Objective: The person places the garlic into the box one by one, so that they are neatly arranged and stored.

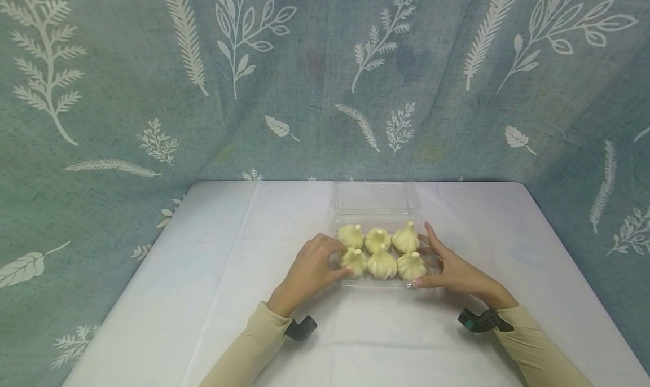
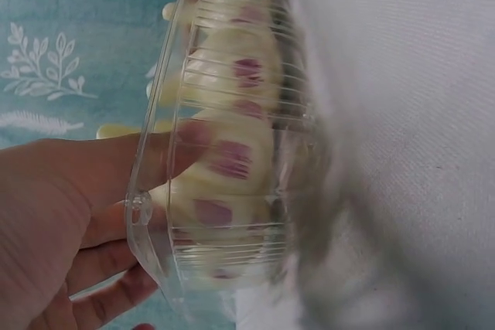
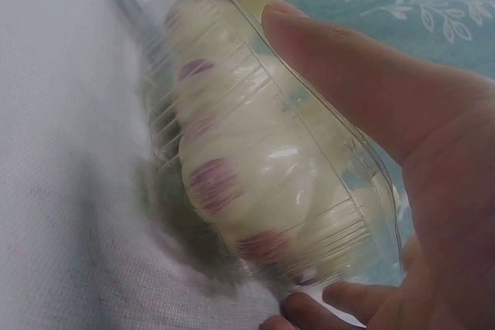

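Observation:
A clear plastic clamshell container [image 1: 386,284] stands on the table, holding several pale garlic bulbs [image 1: 382,264] in two rows, stems mostly up. Its lid [image 1: 374,196] lies folded back at the far side. My left hand [image 1: 311,269] reaches over the left end, thumb and index finger around the front-left garlic bulb [image 1: 354,261]; in the left wrist view the thumb [image 2: 116,164] shows inside the clear front wall. My right hand [image 1: 459,271] holds the container's right end, thumb at the front corner, fingers along the side. Purplish patches mark the bulbs [image 3: 216,183] through the ribbed wall.
A white cloth covers the table [image 1: 244,313], creased in places. Behind and at the sides hangs a blue-green curtain [image 1: 315,93] with white leaf prints. Dark camera mounts sit at the left wrist [image 1: 301,328] and right wrist [image 1: 482,320], near the cloth.

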